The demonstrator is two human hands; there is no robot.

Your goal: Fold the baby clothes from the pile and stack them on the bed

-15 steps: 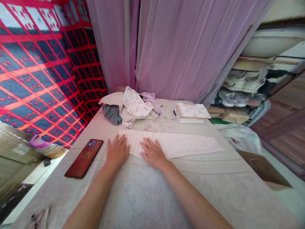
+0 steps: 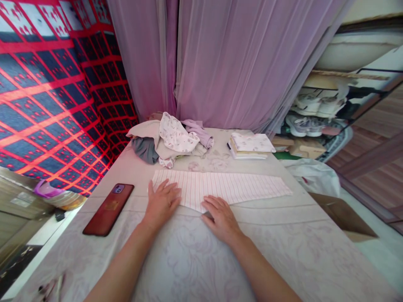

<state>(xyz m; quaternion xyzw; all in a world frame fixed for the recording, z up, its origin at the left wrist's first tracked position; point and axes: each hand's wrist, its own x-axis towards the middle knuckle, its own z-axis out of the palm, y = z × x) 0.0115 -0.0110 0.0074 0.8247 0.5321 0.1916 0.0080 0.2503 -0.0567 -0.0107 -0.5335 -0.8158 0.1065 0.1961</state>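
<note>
A white garment with thin pink stripes (image 2: 239, 186), shaped like trousers folded lengthwise, lies flat across the table. Its wide end is on the left, and it narrows to the right. My left hand (image 2: 162, 203) rests on the wide end with fingers spread, holding nothing. At the near edge, my right hand (image 2: 222, 216) touches the cloth with fingers stretched out and the thumb apart below the edge. Behind the garment lies a loose heap of clothes (image 2: 178, 136) in pink, floral and grey. A neat stack of folded clothes (image 2: 252, 143) sits at the back right.
A phone in a brown case (image 2: 108, 209) lies left of my left hand. Small thin items (image 2: 52, 288) rest at the near left corner. Purple curtains (image 2: 226, 63) hang behind the patterned tablecloth (image 2: 195, 260). Shoes (image 2: 304, 125) stand on a rack at right, above cardboard boxes.
My right hand has slid right and toward me, from on top of the cloth to its near edge. My left hand has shifted slightly right, and the view has moved a little.
</note>
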